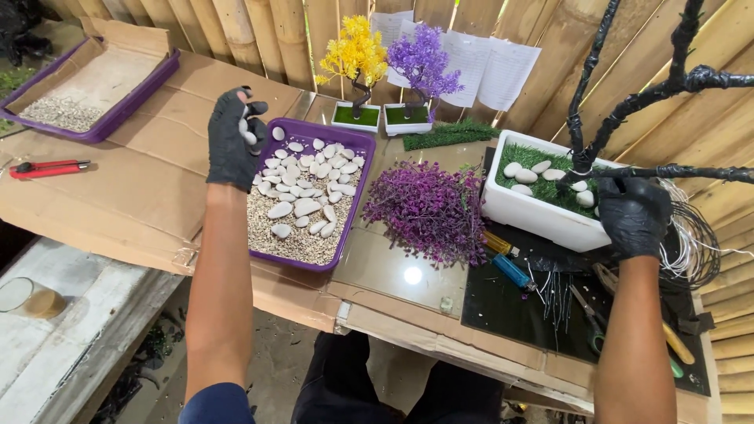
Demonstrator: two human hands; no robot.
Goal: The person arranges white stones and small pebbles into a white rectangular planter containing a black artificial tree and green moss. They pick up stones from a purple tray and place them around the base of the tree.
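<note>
My left hand (233,140), in a black glove, is raised over the left edge of a purple tray (345,206) and closed on a few white pebbles (249,133). The tray holds gravel with many white pebbles (302,188) on top. My right hand (633,214), also gloved, rests on the near right corner of a white rectangular planter (534,218). The planter holds green turf, several white pebbles (525,176) and a bare black wrapped tree (620,110). My right fingers close around a low black branch.
A heap of purple artificial foliage (430,208) lies between tray and planter. Small yellow (355,55) and purple (424,63) model trees stand behind. Wire coil (695,243), lighters (512,271), pliers and nails lie at right. A second purple tray (102,118) and red cutter (49,168) sit left on cardboard.
</note>
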